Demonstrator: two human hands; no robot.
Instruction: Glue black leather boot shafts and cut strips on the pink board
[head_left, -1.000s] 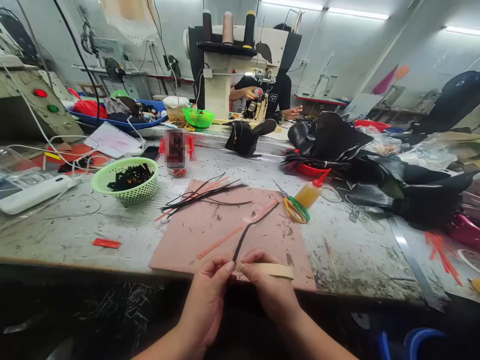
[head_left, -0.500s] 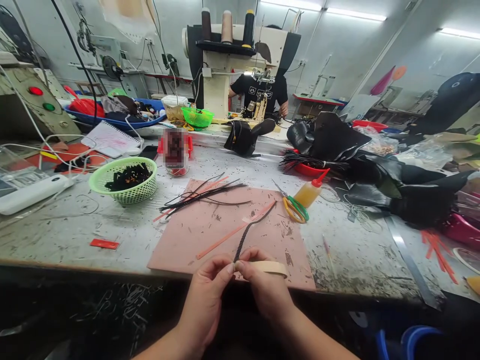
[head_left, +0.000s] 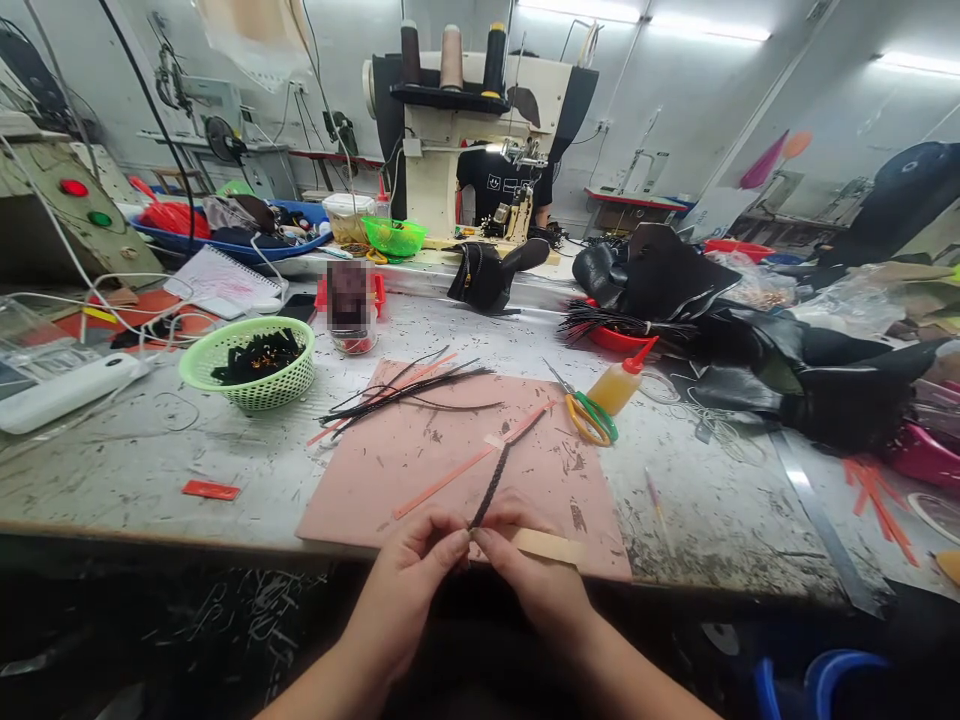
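Note:
A black braided cord [head_left: 490, 492] runs from my fingertips away over a pink board [head_left: 345, 490]. My left hand [head_left: 409, 572] is closed in a pinch at the cord's near end. Right against it, my right hand [head_left: 534, 575] pinches the same end, the two thumbs almost touching. A flat beige strip [head_left: 551, 547] sticks out from behind my right hand; whether that hand grips it is hidden. Beyond the fingers, a thin orange strip [head_left: 442, 482] lies on the board. A bundle of black strips [head_left: 405, 392] rests at its far left.
Scissors [head_left: 592, 418] and a glue bottle [head_left: 618, 382] are at the board's right edge. A green basket [head_left: 196, 372] of black pieces stands left. Across the table, a person [head_left: 487, 185] sits behind a sewing machine [head_left: 433, 180]. A metal ruler [head_left: 814, 515] lies right.
The braided cord has gone from a curve to a straighter line. The beige strip has tilted and shifted slightly right with my right hand. Both hands keep their pinch.

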